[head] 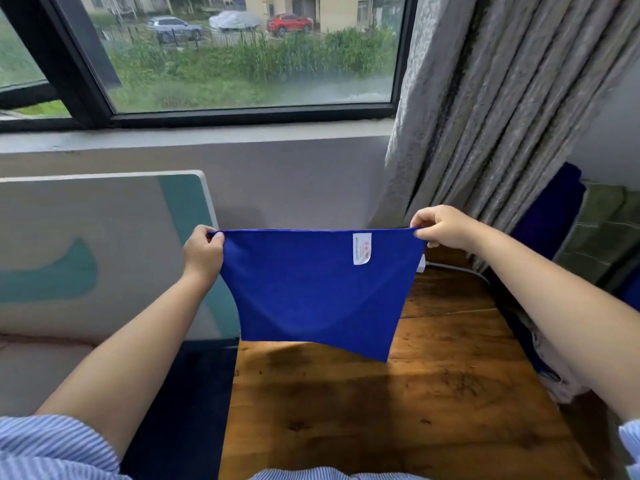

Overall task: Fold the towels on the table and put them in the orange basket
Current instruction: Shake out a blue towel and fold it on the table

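We pinch the blue towel (317, 292) by its top corners, left hand (203, 252) and right hand (443, 227); it hangs below (white label (362, 248) near our right) over the wooden table (433, 403)

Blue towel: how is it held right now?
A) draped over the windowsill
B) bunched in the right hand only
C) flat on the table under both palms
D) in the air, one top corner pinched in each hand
D: the left hand and right hand each pinch a top corner of the blue towel, which hangs above the wooden table.
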{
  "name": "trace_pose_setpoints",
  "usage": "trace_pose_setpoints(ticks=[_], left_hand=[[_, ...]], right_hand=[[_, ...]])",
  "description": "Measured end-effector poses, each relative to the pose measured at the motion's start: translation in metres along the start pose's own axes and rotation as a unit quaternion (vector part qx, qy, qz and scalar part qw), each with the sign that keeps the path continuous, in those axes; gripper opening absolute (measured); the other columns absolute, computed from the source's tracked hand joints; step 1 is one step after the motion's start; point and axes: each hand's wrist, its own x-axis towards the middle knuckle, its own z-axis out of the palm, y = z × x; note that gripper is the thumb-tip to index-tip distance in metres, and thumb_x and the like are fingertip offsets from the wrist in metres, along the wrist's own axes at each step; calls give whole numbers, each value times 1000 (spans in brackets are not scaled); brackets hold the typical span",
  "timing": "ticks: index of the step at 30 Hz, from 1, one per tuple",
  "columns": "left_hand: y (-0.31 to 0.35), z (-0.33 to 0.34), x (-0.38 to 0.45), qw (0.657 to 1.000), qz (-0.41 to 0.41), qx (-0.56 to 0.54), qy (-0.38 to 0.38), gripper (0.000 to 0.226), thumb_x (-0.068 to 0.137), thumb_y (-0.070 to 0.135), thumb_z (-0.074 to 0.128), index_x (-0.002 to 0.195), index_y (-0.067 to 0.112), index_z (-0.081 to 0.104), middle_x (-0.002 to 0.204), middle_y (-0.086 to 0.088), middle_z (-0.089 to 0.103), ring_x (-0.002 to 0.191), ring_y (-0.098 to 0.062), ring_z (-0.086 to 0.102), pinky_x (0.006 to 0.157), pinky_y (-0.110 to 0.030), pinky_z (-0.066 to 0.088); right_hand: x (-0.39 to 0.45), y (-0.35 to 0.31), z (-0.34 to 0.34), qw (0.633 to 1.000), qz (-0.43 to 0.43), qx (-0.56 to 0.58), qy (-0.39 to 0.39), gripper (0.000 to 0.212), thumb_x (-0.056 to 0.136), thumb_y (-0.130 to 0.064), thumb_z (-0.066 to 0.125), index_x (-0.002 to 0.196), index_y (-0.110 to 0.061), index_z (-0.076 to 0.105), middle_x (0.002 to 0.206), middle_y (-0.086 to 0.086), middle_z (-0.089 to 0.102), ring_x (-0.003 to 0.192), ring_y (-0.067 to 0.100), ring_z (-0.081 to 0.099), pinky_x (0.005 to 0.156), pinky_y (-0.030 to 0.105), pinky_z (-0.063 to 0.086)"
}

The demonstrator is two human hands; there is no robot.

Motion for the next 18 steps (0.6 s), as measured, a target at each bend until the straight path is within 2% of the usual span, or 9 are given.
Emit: trace_pose_setpoints(ticks=[2, 4, 6, 8, 11, 15, 18], left_hand=[[-11, -2, -1, 997, -32, -10, -63, 29, 91, 1, 44, 65, 14, 46, 64, 0, 44, 74, -22, 39, 57, -24, 31], [-17, -8, -7, 984, -74, -23, -163, 33, 88, -3, 47, 60, 13, 48, 52, -1, 49, 57, -20, 42, 49, -18, 32], [-23, -14, -14, 951, -124, -28, -280, 27, 77, 1, 57, 52, 12, 56, 39, 5, 52, 42, -10, 47, 38, -12, 34], [-28, -18, -19, 919, -158, -9, -360, 25, 71, 4, 58, 48, 13, 59, 38, 6, 54, 35, -4, 49, 36, -9, 34], [-40, -18, -13, 896, -200, 8, -395, 30, 88, -5, 42, 61, 6, 52, 43, 1, 56, 35, -6, 51, 37, -10, 37], [-48, -15, -8, 854, -278, 64, -435, 31, 88, -2, 39, 62, 5, 54, 51, -5, 56, 40, -13, 52, 44, -18, 39], [-53, -4, -7, 842, -308, 121, -426, 28, 87, -2, 40, 63, 6, 50, 55, -7, 51, 45, -16, 47, 45, -20, 36]], right_hand=[[2, 7, -4, 990, 33, 60, -120, 17, 77, 4, 56, 69, -10, 53, 56, 1, 53, 38, 0, 47, 43, 12, 38], [5, 15, -6, 965, 70, 105, -231, 6, 64, -4, 57, 68, -5, 54, 47, -2, 55, 34, 2, 45, 41, 13, 42], [9, 24, -5, 942, 94, 112, -303, 12, 56, -8, 62, 65, -4, 56, 46, 0, 52, 33, 4, 41, 40, 14, 42], [12, 28, 0, 927, 102, 105, -345, 18, 49, -13, 66, 63, -5, 58, 49, 2, 49, 36, 6, 40, 39, 15, 42], [16, 27, 6, 923, 116, 112, -350, 4, 57, -6, 55, 60, -7, 57, 48, 0, 52, 36, 7, 42, 38, 15, 41], [24, 27, 13, 922, 143, 144, -330, 7, 60, -5, 49, 57, -7, 55, 48, -2, 57, 38, 6, 51, 36, 15, 41], [36, 34, 20, 935, 178, 118, -285, 20, 75, 0, 50, 58, -10, 54, 43, -2, 49, 31, 6, 40, 39, 17, 38]])
